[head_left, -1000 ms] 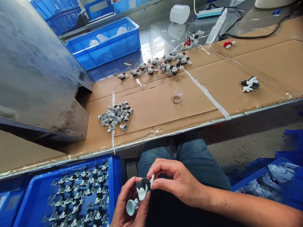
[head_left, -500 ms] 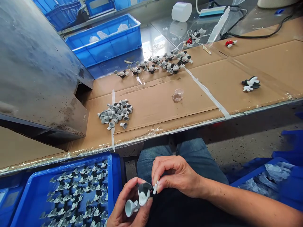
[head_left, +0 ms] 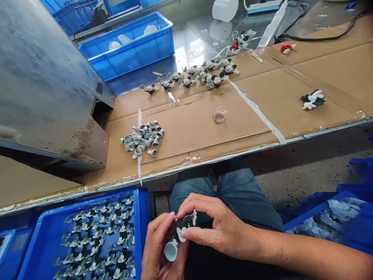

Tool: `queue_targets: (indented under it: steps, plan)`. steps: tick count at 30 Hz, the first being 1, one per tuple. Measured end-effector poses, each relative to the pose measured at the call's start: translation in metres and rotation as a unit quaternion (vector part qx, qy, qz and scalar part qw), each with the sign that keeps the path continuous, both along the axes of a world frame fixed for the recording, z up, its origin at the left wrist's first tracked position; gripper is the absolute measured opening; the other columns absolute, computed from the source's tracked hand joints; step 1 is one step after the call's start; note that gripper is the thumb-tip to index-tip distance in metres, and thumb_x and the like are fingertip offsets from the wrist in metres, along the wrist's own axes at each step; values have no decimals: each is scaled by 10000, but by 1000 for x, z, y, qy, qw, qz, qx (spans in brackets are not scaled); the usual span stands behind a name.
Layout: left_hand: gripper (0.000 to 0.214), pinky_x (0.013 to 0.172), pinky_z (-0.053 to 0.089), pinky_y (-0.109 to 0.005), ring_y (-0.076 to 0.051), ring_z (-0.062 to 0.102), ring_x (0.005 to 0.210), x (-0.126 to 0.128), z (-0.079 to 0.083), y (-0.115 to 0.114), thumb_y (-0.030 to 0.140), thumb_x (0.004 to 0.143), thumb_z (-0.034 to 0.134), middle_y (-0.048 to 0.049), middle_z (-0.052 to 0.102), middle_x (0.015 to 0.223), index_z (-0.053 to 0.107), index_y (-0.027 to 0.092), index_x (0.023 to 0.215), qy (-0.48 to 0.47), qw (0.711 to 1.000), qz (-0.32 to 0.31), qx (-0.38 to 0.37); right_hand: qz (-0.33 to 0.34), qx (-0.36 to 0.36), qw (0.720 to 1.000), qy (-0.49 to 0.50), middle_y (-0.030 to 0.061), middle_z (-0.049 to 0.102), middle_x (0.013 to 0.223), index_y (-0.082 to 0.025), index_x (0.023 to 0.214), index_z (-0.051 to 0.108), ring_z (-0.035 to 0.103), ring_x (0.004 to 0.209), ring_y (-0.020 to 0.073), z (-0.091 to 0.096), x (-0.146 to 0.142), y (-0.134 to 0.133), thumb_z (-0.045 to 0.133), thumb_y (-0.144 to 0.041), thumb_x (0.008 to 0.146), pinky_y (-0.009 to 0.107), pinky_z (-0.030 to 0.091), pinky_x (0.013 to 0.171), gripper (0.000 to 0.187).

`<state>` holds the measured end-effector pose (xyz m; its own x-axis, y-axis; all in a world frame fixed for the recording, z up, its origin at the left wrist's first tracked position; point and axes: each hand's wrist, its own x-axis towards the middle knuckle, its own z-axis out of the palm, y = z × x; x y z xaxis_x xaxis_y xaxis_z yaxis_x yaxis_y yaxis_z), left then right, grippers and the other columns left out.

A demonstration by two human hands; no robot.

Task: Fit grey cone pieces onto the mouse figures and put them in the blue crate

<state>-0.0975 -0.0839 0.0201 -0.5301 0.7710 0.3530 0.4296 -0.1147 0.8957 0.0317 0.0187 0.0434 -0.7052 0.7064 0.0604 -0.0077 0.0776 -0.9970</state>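
A small mouse figurine [head_left: 181,233] with a grey cup base [head_left: 171,251] sits in the left hand [head_left: 159,245], whose fingers curl closed around it, over the person's lap, just below the near edge of the cardboard sheet [head_left: 198,124]. The right hand [head_left: 221,229] is closed in a pinch on a small white-gloved arm piece [head_left: 190,217], just above the figurine. Below that edge, to the left, lies a blue tray [head_left: 139,210] packed with figurines. On the cardboard sheet sit a heap of grey cups [head_left: 142,140], a row of figurines [head_left: 186,79] and a clear plastic cup [head_left: 219,116].
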Motion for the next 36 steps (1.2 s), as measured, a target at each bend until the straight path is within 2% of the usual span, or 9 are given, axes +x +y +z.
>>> queue_targets:
  steps: [5, 8, 12, 15, 22, 27, 36]
  plan:
    - [399, 821, 553, -257, -159, 658, 918, 0, -7, -2, 205, 812, 767, -21, 698, 1101, 689, 290, 1194, 13, 1000, 25, -2, -29, 10, 999, -17, 15, 717, 945, -179, 1031, 728, 652, 877, 130, 0, -1, -3, 786, -173, 807, 233, 489, 823, 231]
    - [422, 854, 547, -234, -154, 655, 965, 2, -8, -2, 192, 807, 764, -19, 685, 1133, 673, 269, 1212, -7, 1000, 23, 11, -69, 39, 997, 1, 17, 700, 931, -179, 1036, 720, 642, 866, 127, -2, 0, -3, 769, -164, 823, 230, 502, 806, 220]
    - [254, 796, 551, -240, -164, 665, 898, 0, -7, -3, 162, 835, 723, -36, 713, 997, 721, 218, 1083, 5, 999, 22, 33, -88, 121, 989, 20, 60, 690, 979, -167, 1112, 697, 639, 906, 146, -5, 3, -4, 728, -238, 881, 256, 527, 825, 245]
    - [187, 770, 550, -264, -171, 669, 850, -1, -8, -5, 180, 846, 719, -38, 733, 942, 736, 217, 1028, 25, 998, 28, 40, -89, 157, 983, 30, 82, 694, 978, -148, 1118, 691, 644, 908, 154, -6, 4, -4, 730, -275, 885, 264, 537, 825, 268]
    - [144, 781, 548, -245, -151, 677, 828, -1, -10, -4, 182, 835, 725, -20, 736, 905, 725, 207, 977, 32, 997, 37, 53, -102, 169, 979, 53, 68, 719, 891, -140, 1030, 698, 658, 826, 142, -4, 3, -4, 770, -280, 848, 239, 534, 762, 240]
    - [99, 759, 561, -260, -149, 687, 771, -5, -11, -4, 273, 847, 735, -14, 733, 856, 726, 220, 930, 59, 996, 35, 63, -101, 178, 978, 46, 63, 729, 854, -149, 1006, 702, 661, 793, 142, -1, 3, -4, 748, -264, 862, 244, 533, 740, 189]
    - [115, 767, 550, -256, -145, 691, 790, -7, -15, -6, 288, 874, 716, -12, 739, 876, 722, 228, 971, 66, 995, 27, 66, -105, 198, 973, 58, 70, 721, 826, -136, 987, 707, 651, 753, 137, -1, 3, -5, 752, -213, 843, 234, 527, 696, 170]
